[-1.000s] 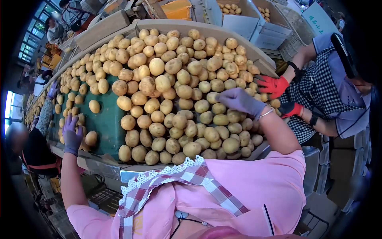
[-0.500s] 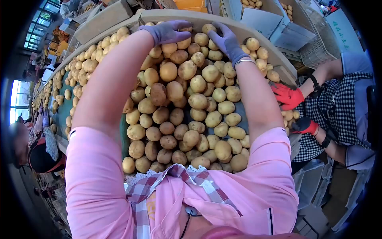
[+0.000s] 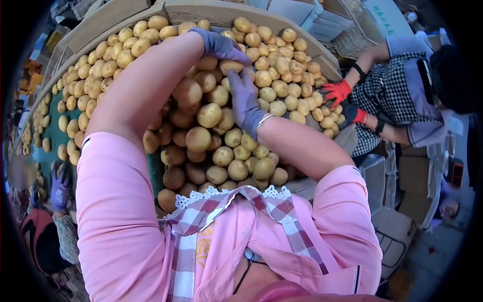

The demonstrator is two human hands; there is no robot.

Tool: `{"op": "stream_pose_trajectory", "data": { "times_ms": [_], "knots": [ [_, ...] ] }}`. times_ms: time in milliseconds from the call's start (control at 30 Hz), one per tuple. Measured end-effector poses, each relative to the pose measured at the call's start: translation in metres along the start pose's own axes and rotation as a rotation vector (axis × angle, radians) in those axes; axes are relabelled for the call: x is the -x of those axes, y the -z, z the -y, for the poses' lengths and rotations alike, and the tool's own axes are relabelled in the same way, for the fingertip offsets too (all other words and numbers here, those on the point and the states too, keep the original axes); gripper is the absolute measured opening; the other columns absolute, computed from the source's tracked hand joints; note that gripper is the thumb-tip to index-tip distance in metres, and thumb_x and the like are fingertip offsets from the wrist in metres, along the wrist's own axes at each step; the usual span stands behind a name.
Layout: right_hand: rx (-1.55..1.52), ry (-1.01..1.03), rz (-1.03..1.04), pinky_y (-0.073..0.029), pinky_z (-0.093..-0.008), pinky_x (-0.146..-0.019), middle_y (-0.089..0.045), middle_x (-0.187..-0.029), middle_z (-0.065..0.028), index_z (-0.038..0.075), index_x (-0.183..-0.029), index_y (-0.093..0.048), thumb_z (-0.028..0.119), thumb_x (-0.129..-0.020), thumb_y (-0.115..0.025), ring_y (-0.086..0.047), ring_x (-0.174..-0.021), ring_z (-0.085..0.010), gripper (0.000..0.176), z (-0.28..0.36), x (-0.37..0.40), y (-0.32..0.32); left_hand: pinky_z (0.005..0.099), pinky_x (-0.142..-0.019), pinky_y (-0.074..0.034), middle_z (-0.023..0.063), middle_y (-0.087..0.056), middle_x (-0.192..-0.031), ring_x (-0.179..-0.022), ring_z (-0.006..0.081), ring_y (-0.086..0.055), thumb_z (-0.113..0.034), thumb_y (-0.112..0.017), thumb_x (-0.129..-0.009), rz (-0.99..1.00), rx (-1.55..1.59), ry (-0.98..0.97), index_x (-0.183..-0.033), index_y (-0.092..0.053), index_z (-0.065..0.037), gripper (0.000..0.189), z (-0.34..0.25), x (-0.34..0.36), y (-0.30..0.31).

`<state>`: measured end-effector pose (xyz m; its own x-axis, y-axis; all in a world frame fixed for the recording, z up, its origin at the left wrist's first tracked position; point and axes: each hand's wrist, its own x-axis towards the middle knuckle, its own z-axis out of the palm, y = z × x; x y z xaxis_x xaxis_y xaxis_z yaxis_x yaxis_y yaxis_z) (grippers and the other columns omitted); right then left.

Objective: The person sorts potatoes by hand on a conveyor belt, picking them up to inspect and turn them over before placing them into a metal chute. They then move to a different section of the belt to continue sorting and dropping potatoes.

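At twelve o'clock, the purple-gloved left hand (image 3: 220, 45) curves over potatoes (image 3: 209, 115); whether its fingers grip one, I cannot tell. At its five o'clock, the right hand (image 3: 245, 104) lays extended, narrowly spread fingers against them. A co-worker's red-gloved hand (image 3: 337, 92) works at two o'clock.

Through the head camera I see a long table (image 3: 241, 11) with a raised, pale brown rim (image 3: 193, 11) along its far side. Its green surface (image 3: 156, 171) shows in patches toward my left and in a narrow strip nearer me. Potatoes (image 3: 197, 139) lie on it, piled on one another mid-table, more scattered at far left.
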<state>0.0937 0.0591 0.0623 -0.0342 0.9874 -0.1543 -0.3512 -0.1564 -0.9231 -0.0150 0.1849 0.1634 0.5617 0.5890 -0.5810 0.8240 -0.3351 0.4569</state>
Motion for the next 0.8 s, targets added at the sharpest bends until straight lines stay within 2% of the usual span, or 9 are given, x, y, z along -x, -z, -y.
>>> {"op": "stream_pose_trajectory", "data": {
  "times_ms": [133,233,400,500,533,567,667,733,800],
  "knots": [
    [0.013,0.018,-0.107,-0.049,-0.0306,-0.092,-0.065,-0.112,-0.0093,0.002,-0.126,-0.055,0.028,-0.097,-0.061,-0.060,-0.105,-0.0189,0.039,-0.028,0.059,-0.060,0.0345,-0.095,-0.048,0.0118,-0.071,-0.111,-0.103,0.0217,-0.063,-0.046,-0.067,-0.083,0.247,-0.214,0.049,-0.115,-0.071,-0.005,0.052,-0.010,0.055,-0.018],
    [-0.373,0.122,0.292,-0.046,-0.0330,-0.098,-0.060,-0.123,-0.0110,0.003,-0.135,-0.049,0.022,-0.097,-0.058,-0.056,-0.114,-0.0210,0.043,-0.047,0.057,-0.107,0.0330,-0.091,-0.050,0.0097,-0.069,-0.105,-0.099,0.0199,-0.063,-0.032,-0.069,-0.086,0.070,0.128,-0.004,-0.116,-0.066,-0.004,0.041,0.036,0.125,-0.025],
    [0.234,0.462,0.158,-0.042,-0.0456,-0.101,-0.045,-0.130,-0.0229,0.010,-0.135,-0.049,0.032,-0.078,-0.074,-0.047,-0.122,-0.0409,0.066,-0.030,0.103,-0.228,0.0376,-0.102,-0.045,0.0131,-0.059,-0.124,-0.116,0.0266,-0.056,-0.020,-0.075,-0.078,-0.175,0.141,0.024,-0.124,-0.057,-0.007,0.051,0.142,0.258,-0.046],
    [0.618,0.242,0.603,-0.027,-0.0571,-0.114,-0.015,-0.160,-0.0265,0.017,-0.145,-0.042,0.032,-0.074,-0.075,-0.026,-0.143,-0.0469,0.080,-0.035,0.127,-0.274,0.0397,-0.116,-0.029,0.0165,-0.035,-0.156,-0.144,0.0343,-0.034,-0.020,-0.080,-0.075,-0.496,-0.303,0.079,-0.143,-0.047,-0.012,0.076,0.197,0.363,-0.091],
    [0.533,0.460,0.593,-0.033,-0.0608,-0.103,-0.042,-0.133,-0.0214,0.017,-0.133,-0.051,0.033,-0.077,-0.072,-0.044,-0.127,-0.0429,0.062,-0.050,0.135,-0.276,0.0405,-0.117,-0.029,0.0170,-0.034,-0.156,-0.145,0.0344,-0.033,-0.019,-0.079,-0.079,-0.701,-0.094,0.087,-0.148,-0.042,-0.011,0.079,0.256,0.389,-0.116],
    [0.494,0.518,0.726,-0.036,-0.0570,-0.101,-0.045,-0.127,-0.0201,0.014,-0.131,-0.052,0.031,-0.079,-0.071,-0.047,-0.123,-0.0415,0.058,-0.043,0.137,-0.269,0.0426,-0.118,-0.027,0.0175,-0.033,-0.157,-0.146,0.0337,-0.031,-0.015,-0.078,-0.081,-0.759,0.408,0.164,-0.148,-0.040,-0.009,0.078,0.287,0.423,-0.138],
    [0.251,0.587,1.136,-0.046,-0.0361,-0.094,-0.054,-0.112,-0.0182,0.002,-0.127,-0.054,0.017,-0.085,-0.068,-0.057,-0.110,-0.0346,0.047,0.005,0.127,-0.215,0.0431,-0.116,-0.035,0.0161,-0.037,-0.155,-0.142,0.0351,-0.038,-0.017,-0.066,-0.087,-0.271,-0.381,1.055,-0.148,-0.040,-0.015,0.067,0.311,0.522,-0.165],
    [0.297,0.656,1.082,-0.043,-0.0386,-0.106,-0.053,-0.137,-0.0249,0.000,-0.128,-0.057,0.019,-0.086,-0.069,-0.053,-0.128,-0.0358,0.048,0.030,0.114,-0.152,0.0435,-0.113,-0.039,0.0162,-0.038,-0.154,-0.139,0.0372,-0.042,-0.019,-0.059,-0.089,-0.032,-0.532,1.397,-0.147,-0.041,-0.017,0.061,0.341,0.580,-0.195],
    [0.531,0.697,1.025,-0.043,-0.0417,-0.107,-0.053,-0.138,-0.0258,0.000,-0.129,-0.058,0.020,-0.087,-0.069,-0.052,-0.129,-0.0376,0.048,0.032,0.084,-0.081,0.0465,-0.109,-0.043,0.0200,-0.038,-0.152,-0.135,0.0394,-0.045,-0.018,-0.058,-0.089,-0.785,-0.640,1.356,-0.145,-0.043,-0.016,0.058,0.448,0.631,-0.222]
  ]
}}
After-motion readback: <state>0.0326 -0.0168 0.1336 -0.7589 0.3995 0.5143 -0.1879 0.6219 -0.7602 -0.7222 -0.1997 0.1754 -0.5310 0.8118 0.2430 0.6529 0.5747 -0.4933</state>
